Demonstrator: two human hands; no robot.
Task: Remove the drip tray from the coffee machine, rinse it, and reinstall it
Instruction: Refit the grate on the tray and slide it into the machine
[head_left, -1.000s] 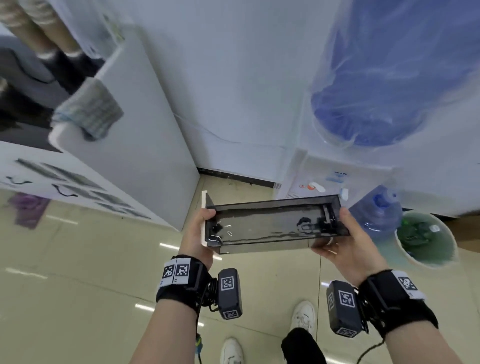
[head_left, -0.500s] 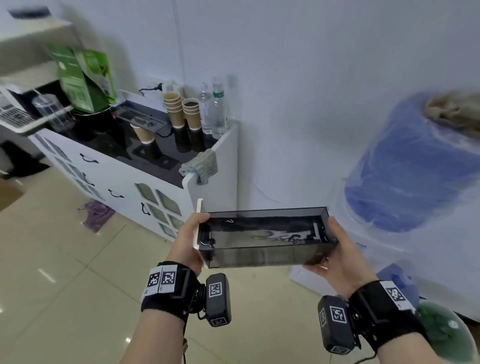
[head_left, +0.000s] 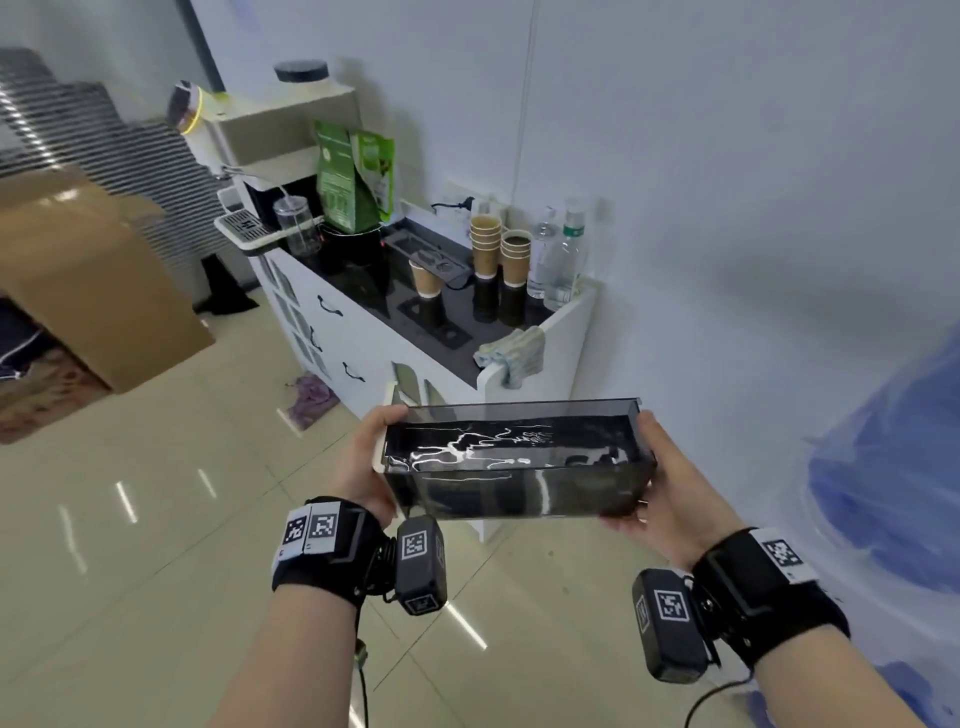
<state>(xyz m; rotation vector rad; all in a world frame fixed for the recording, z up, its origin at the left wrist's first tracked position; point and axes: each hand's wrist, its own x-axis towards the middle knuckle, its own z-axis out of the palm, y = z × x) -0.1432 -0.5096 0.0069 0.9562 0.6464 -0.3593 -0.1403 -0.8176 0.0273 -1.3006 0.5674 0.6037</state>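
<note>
text: none legible | green bags (head_left: 355, 179): print too blurred to read

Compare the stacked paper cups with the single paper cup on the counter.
The stacked paper cups stand mouth up, several nested, near the wall beside the bottles. The single paper cup stands alone, further forward on the counter, and sits lower than the stacks. All are brown paper and stand upright on the dark top.

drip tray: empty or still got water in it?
Holds water. The drip tray, held level between the left hand and right hand, shows rippled glints across its inside.
</note>
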